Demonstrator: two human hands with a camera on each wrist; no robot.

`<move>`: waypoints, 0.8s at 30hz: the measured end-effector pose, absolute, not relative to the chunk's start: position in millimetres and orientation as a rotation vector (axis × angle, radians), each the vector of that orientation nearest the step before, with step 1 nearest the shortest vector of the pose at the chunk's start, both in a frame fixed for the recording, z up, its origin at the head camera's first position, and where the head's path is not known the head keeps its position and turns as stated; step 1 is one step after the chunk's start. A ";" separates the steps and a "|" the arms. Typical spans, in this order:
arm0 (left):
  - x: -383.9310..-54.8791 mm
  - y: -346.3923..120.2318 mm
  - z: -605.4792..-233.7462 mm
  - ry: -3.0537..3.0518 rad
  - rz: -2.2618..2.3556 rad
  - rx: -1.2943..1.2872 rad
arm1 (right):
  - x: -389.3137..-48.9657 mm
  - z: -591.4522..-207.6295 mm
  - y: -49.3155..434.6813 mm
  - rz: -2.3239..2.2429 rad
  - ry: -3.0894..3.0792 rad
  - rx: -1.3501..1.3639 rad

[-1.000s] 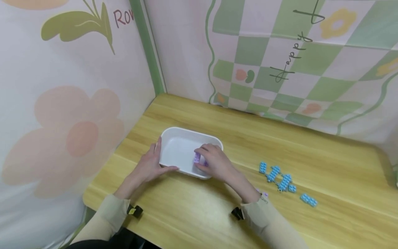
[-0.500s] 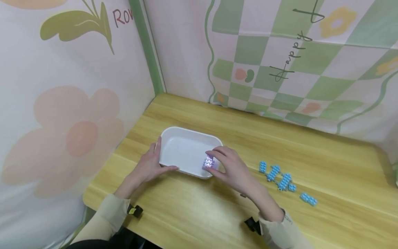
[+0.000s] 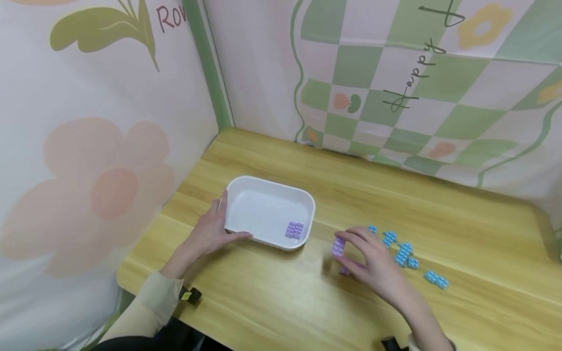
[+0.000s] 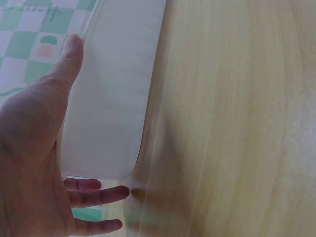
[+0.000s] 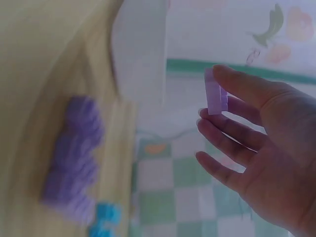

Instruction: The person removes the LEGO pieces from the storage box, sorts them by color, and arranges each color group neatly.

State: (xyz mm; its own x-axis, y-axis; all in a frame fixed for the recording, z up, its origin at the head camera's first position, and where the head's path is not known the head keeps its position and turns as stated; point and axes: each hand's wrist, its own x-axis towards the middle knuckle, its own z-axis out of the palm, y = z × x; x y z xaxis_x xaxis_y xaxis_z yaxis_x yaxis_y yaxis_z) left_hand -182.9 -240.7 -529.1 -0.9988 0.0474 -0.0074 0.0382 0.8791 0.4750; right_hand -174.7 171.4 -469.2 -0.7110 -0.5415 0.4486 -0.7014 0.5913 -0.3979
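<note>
In the head view my left hand [image 3: 211, 229] rests against the left end of the white tray [image 3: 246, 207], thumb along its near side. The left wrist view shows that hand's fingers straight beside the tray wall [image 4: 111, 98]. Studded purple building bricks [image 3: 294, 230] lie in the tray's near right corner. To the right of the tray, my right hand [image 3: 373, 261] pinches a purple building brick [image 3: 338, 246] between thumb and fingers, above the table. The right wrist view shows this held brick [image 5: 215, 95] side-on. Another purple brick [image 3: 344, 269] shows below the hand.
Several light blue bricks [image 3: 404, 253] lie on the wooden table [image 3: 263, 297] right of and behind my right hand, one set apart [image 3: 436, 279]. In the right wrist view, purple bricks [image 5: 71, 158] sit in a row on the table. Printed curtains [image 3: 259, 73] border the table.
My right hand has moved right, from over the tray to the table beside it, and now pinches a purple brick there. Purple bricks now lie uncovered in the tray. My left hand stays put.
</note>
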 end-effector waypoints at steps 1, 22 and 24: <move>-182.9 -240.9 -529.0 3.027 0.762 0.070 | -172.2 -472.3 178.0 0.822 -2.547 1.003; -183.2 -241.2 -529.1 3.026 0.762 0.073 | -142.0 -526.7 267.3 0.646 -2.819 0.675; -183.4 -241.3 -529.2 3.026 0.762 0.073 | -142.8 -531.3 269.2 0.631 -2.822 0.685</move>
State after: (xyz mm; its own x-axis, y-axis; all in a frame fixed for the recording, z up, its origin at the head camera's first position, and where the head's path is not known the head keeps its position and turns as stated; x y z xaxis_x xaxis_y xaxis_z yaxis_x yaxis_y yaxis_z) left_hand -183.4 -241.3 -529.2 -0.9987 0.0504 -0.0082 0.0405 0.8797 0.4737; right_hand -142.8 269.2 -531.3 -0.8801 -0.3988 0.2578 -0.4706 0.8049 -0.3615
